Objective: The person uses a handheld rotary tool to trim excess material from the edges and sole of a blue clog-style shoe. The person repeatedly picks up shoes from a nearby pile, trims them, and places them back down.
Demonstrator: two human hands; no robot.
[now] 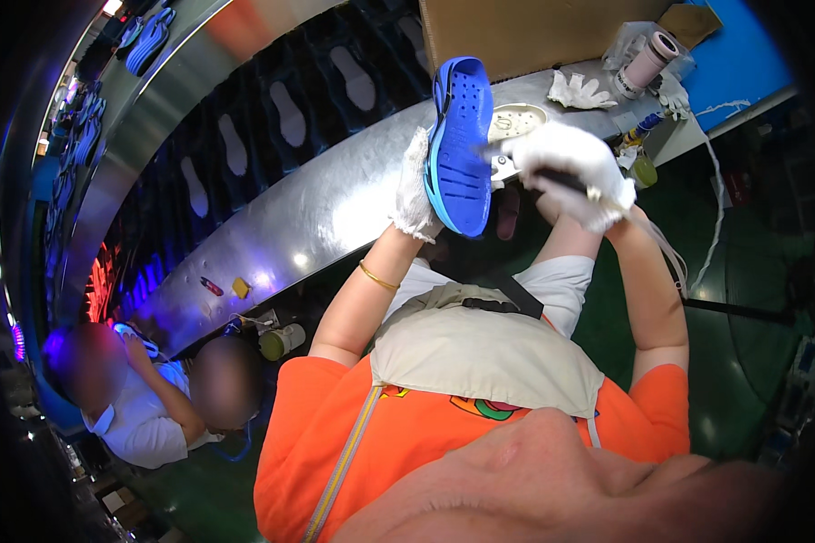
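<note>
While your left grip (416,195), gloved in white knit, is grasping 1 blue shoe (462,145) by its left side, that shoe is standing on end before the metal bench (317,213), its holes and slots showing and a lighter blue rim running along its left edge. Your right grip (575,172), also gloved, is curling around 1 dark, slender tool (560,184); blur is hiding its exact shape, and whether its tip is touching the shoe you cannot tell.

Also on the bench: 1 off-white clog (516,120) is sitting just behind the blue shoe, partly covered; 1 loose white glove (581,90) is lying near 1 pink bottle (645,63); 1 yellow piece (241,288) and 1 small red item (211,286) are lying toward your left.

Beyond: 1 cardboard box (552,32) is standing at the far side; pale sole-shaped pieces (288,115), at least 4, are showing against a dark surface. At your left, 1 co-worker (149,434) is handling another shoe.
</note>
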